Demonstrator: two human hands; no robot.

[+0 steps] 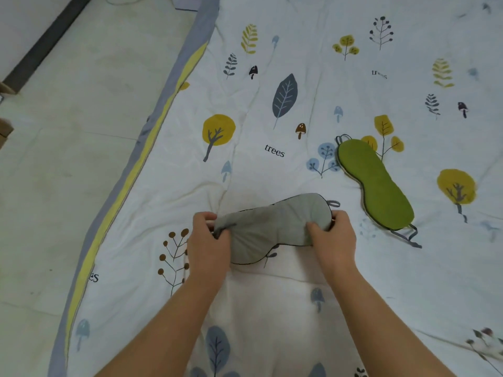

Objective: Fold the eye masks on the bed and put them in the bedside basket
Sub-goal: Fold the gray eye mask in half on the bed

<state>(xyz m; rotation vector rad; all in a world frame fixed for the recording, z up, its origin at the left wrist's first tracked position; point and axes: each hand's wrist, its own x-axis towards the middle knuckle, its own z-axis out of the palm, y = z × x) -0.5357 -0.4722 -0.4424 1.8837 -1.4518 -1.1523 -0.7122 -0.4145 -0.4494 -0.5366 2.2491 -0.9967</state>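
Lower centre of frame: left hand (208,240) and right hand (333,235) pinched opposite ends of the grey eye mask (272,229), likely soft, light, floppy; end grips suited folding.

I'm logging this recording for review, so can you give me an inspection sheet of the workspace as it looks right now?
Surface: bed covered by a white quilt printed with trees, leaves and mushrooms, lightly wrinkled.
Job's things: grey eye mask held unfolded at both ends; green eye mask lying flat to its right, apart from it, its strap showing at both ends. Basket not in view.
Clutter: nothing seen on the quilt.
Hands: left hand grips the grey mask's left end; right hand grips its right end.
Cables: a thin cord-like line at the top left on the floor, too unclear to name.
Surroundings: pale floor left of the bed, with a dark strip along its far edge.
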